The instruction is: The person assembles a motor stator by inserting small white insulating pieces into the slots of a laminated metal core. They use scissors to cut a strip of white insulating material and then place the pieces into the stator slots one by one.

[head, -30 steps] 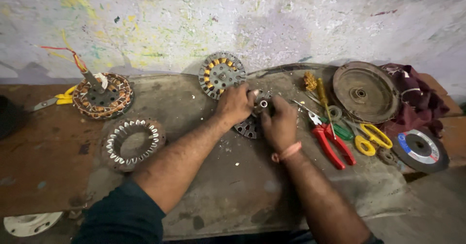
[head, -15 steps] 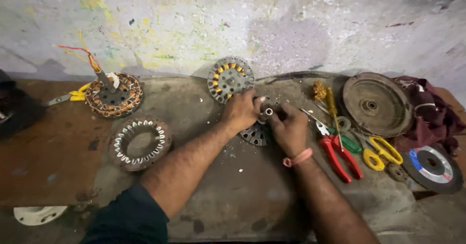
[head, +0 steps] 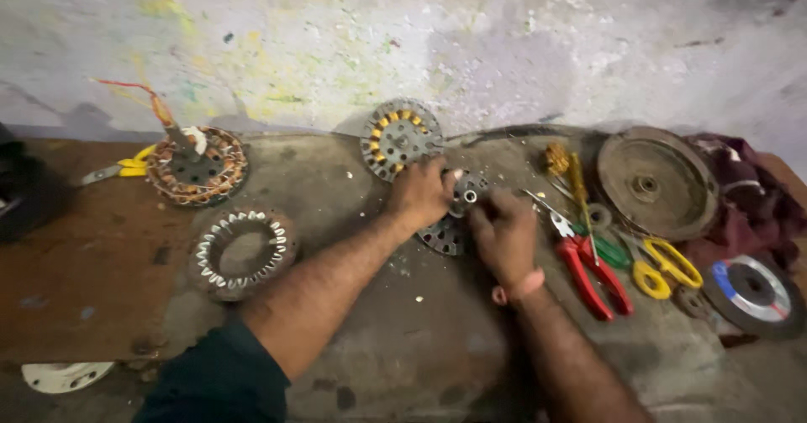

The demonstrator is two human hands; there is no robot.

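Below a stained, paint-flecked wall, on the grey worktop (head: 403, 347) at frame centre, the left hand (head: 420, 194) and right hand (head: 504, 234) are both closing around the slotted metal rotor disc (head: 445, 231), seemingly heavy, rigid, sharp-edged, best held by its rim and hub.

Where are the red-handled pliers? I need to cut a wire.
In the head view, the red-handled pliers lie on the bench right of the right hand, beside the yellow-handled scissors.

red pliers (head: 595, 277), yellow scissors (head: 667, 265), grey rotor w/ yellow slots (head: 401, 138), copper-wound stator (head: 197, 166)
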